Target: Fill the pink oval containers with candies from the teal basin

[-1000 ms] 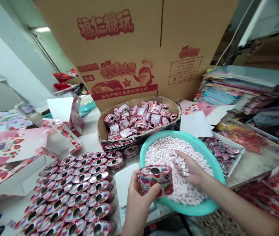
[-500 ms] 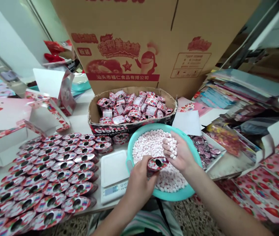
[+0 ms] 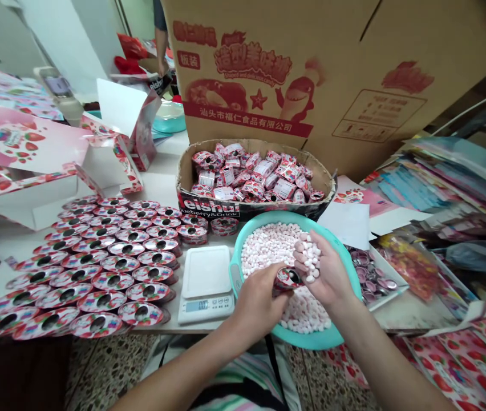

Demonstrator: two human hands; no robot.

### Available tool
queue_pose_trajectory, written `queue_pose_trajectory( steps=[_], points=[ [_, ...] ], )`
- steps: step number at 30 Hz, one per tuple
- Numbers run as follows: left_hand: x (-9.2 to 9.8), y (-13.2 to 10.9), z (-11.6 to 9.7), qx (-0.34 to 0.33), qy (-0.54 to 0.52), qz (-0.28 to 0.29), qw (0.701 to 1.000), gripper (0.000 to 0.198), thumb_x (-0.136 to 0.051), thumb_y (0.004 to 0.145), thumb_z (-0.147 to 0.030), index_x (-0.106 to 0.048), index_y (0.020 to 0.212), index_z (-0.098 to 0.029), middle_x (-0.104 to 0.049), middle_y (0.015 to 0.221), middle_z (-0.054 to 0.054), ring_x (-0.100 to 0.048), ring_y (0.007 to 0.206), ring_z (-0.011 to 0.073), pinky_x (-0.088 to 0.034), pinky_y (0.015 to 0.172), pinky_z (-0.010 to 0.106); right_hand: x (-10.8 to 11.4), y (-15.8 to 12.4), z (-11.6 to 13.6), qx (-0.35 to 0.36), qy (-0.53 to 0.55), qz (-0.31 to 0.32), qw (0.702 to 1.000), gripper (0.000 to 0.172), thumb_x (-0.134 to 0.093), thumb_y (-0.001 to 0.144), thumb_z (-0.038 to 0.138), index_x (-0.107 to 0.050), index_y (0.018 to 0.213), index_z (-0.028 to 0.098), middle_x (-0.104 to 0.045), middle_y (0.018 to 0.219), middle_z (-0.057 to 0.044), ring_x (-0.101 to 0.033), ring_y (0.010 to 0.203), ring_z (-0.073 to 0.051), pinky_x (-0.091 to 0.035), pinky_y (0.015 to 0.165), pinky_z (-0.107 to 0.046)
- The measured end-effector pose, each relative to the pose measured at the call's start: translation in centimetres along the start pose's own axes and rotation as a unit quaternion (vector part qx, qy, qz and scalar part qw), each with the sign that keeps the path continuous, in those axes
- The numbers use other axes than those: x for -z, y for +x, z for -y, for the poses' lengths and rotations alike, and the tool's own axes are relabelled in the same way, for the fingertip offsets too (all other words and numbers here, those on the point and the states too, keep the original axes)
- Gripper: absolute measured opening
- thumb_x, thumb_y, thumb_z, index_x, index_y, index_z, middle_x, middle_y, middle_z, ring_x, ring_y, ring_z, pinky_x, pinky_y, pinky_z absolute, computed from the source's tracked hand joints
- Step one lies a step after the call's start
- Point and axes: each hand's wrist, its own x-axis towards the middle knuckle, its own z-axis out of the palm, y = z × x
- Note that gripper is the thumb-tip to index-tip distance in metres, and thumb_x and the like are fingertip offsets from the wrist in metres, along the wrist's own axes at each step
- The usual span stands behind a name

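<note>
My left hand is closed around a small strawberry-printed candy tin with a round hole in its top. Beside it, my right hand cups a handful of pale pink-white candies, its fingertips close to the tin's opening. Both hands are over a turquoise basin full of the same loose candies. To the left, a white digital scale carries nothing on its plate. Rows of matching tins stand upright on the table, their round holes facing up.
Behind the basin, a cut-down carton holds many tins lying jumbled. A tall cardboard box stands at the back. On the right are a tray of purple caps and stacked packaging. A person's arm shows behind.
The camera view has swung left. My right hand and its candies have come up against the tin in my left hand. Another person's arm has appeared at the back.
</note>
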Motion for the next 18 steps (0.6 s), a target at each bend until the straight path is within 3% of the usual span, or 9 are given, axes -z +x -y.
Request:
queue_pose_trajectory(
  steps=[3,6,13,18],
  points=[
    [0.2,0.0,0.0,0.001,0.000,-0.007,1.000,0.039,-0.059,0.076,-0.012,-0.057,0.113,-0.024,-0.066,0.110,0.003,-0.060,0.103,0.0228,-0.044,0.089,0.033,-0.3,0.1,-0.3,0.052,-0.035,-0.033,0.997,0.025,-0.074,0.069,0.029,-0.052,0.068,0.017,-0.049,0.055,0.005,-0.042,0.043,-0.007,-0.037,0.034,-0.014],
    [0.3,-0.1,0.2,-0.001,-0.003,-0.007,1.000,0.040,-0.060,0.075,-0.013,-0.058,0.113,-0.025,-0.067,0.109,0.002,-0.060,0.102,0.0233,-0.045,0.089,0.033,-0.7,0.0,-0.5,0.048,-0.041,-0.037,0.997,0.028,-0.077,0.065,0.031,-0.051,0.067,0.018,-0.050,0.055,0.005,-0.045,0.045,-0.008,-0.042,0.039,-0.016],
    [0.5,-0.2,0.3,0.016,-0.031,-0.017,0.999,0.036,-0.061,0.078,-0.017,-0.058,0.113,-0.024,-0.068,0.107,0.003,-0.062,0.099,0.0226,-0.047,0.086,0.032,-1.6,-0.2,-0.8,0.039,-0.080,-0.068,0.994,0.031,-0.077,0.062,0.034,-0.049,0.064,0.019,-0.053,0.053,0.005,-0.048,0.043,-0.009,-0.043,0.040,-0.019],
    [0.6,-0.2,0.4,0.007,-0.038,-0.025,0.999,0.040,-0.059,0.078,-0.014,-0.056,0.117,-0.024,-0.067,0.110,0.002,-0.062,0.101,0.0216,-0.046,0.089,0.032,-1.9,-0.3,-0.7,0.028,-0.098,-0.053,0.993,0.031,-0.076,0.064,0.034,-0.049,0.065,0.020,-0.050,0.052,0.005,-0.048,0.043,-0.010,-0.041,0.038,-0.018]
  ],
)
